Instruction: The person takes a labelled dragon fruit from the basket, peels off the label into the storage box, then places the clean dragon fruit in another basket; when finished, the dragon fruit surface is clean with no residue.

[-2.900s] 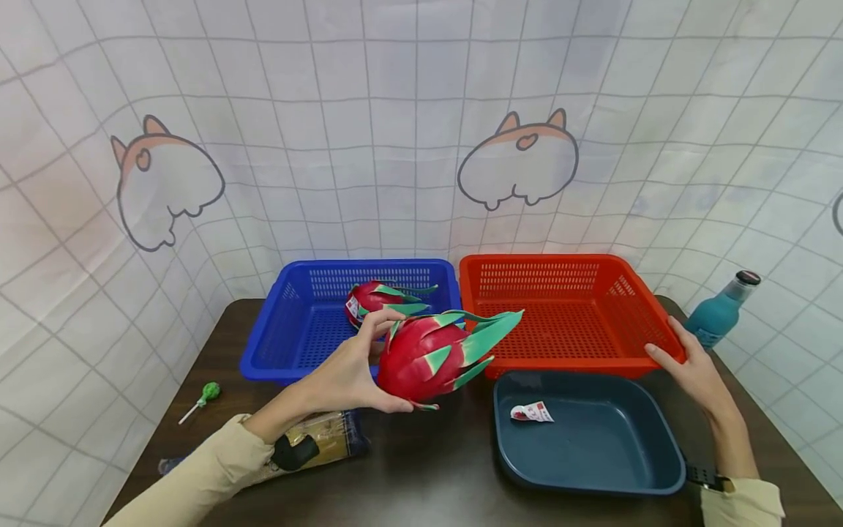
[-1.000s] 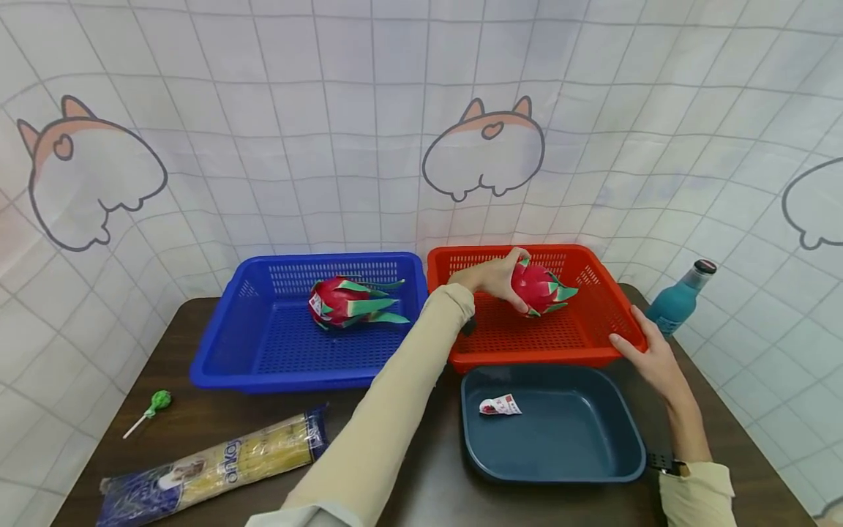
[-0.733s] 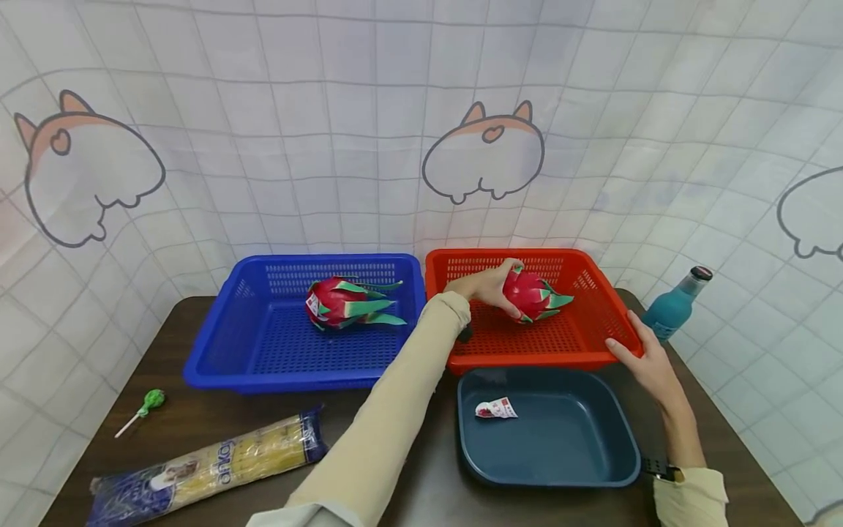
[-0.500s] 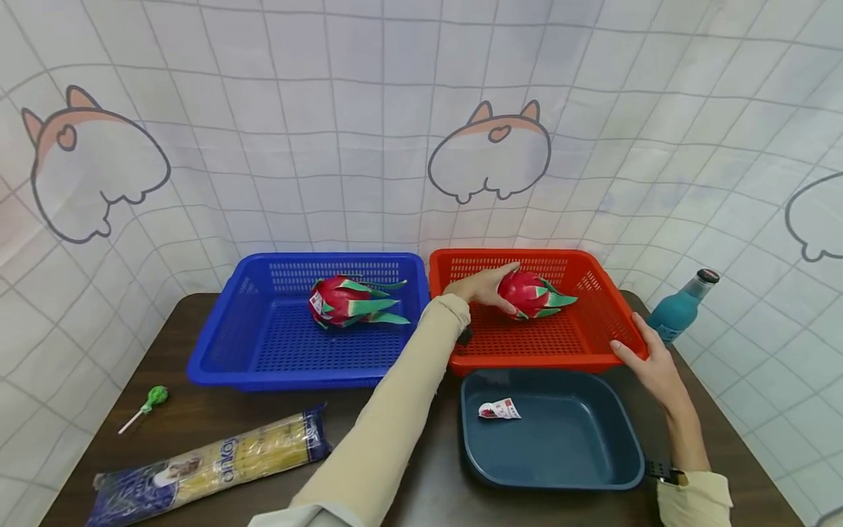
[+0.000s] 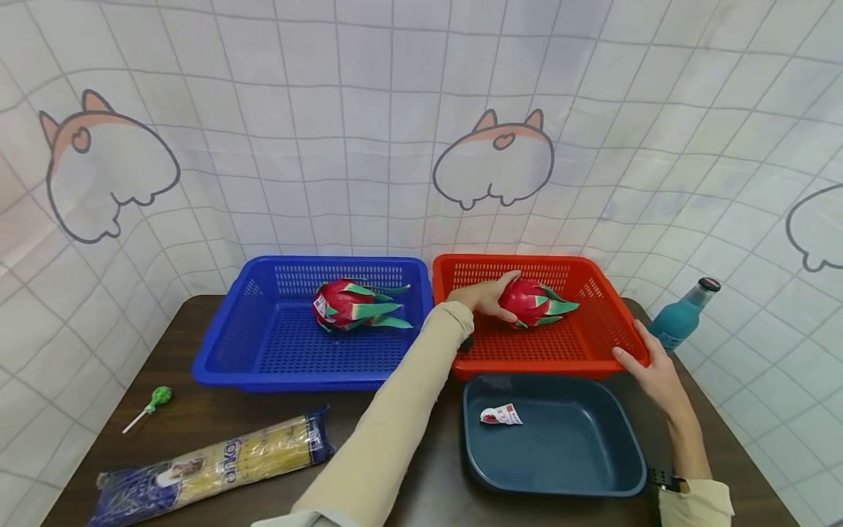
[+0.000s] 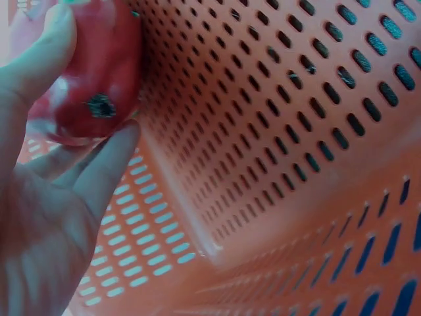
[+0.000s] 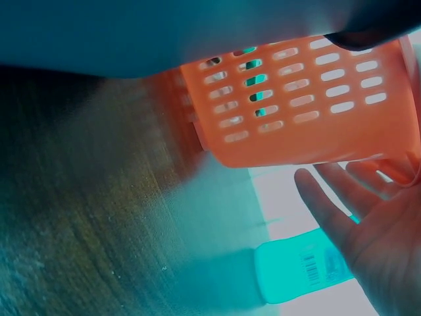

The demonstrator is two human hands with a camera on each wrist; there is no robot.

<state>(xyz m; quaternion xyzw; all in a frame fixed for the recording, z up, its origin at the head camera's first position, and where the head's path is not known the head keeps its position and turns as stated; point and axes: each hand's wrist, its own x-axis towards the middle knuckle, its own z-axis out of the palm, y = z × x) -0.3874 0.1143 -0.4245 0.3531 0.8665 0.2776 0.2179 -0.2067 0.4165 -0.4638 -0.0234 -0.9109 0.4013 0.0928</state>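
Note:
In the red basket rests a red dragon fruit with green-tipped leaves pointing right. My left hand holds its left end; in the left wrist view the thumb lies over the dragon fruit and the fingers reach beneath. My right hand grips the red basket's right front corner, thumb at the front rim and fingers along the outer side. A second dragon fruit, bearing a white label, lies in the blue basket.
A dark blue tray with a small white-and-red packet stands before the red basket. A blue bottle is beyond my right hand. A green lollipop and a long yellow-blue package lie on the left.
My left hand has carried the dragon fruit from in front of the blue basket rightward into the red basket and lowered it there. My right hand stays at the basket's corner.

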